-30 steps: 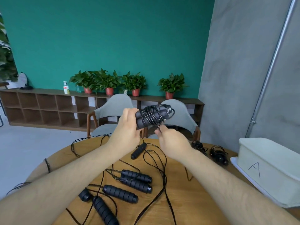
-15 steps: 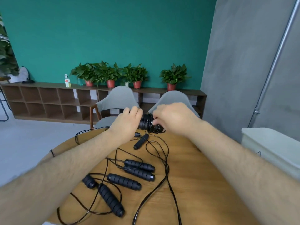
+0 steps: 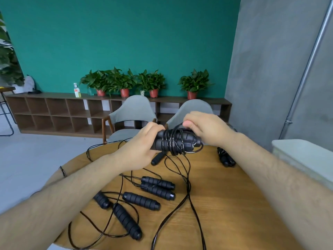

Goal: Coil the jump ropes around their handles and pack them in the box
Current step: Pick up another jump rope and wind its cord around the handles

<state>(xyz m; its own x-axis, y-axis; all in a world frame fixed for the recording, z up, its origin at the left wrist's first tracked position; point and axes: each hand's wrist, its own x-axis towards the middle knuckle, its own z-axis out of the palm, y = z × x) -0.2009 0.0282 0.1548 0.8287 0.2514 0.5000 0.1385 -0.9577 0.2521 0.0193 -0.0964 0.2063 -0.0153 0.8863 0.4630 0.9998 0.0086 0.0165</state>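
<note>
The bundle point(image 3: 188, 140) of 2 black handles is held above the far part of the table point(image 3: 234, 204). Its left end is gripped by the left hand point(image 3: 137, 148), the fingers curled round it. The rope point(image 3: 171, 143), wound several times round both handles, is pinched at the top between thumb and forefinger of the right hand point(image 3: 207, 130). 2 strands hang down from the bundle and are cut off at the lower edge. On the wood 6 loose handles point(image 3: 141, 201) are counted, 1 of them half hidden under the left hand. 1 coiled rope point(image 3: 225, 157) lies partly covered by the right arm point(image 3: 261, 168). The box point(image 3: 302, 156) is cut off at the right edge. The label of the bottle point(image 3: 77, 90) on the shelf point(image 3: 54, 96) is too small to be read.
</note>
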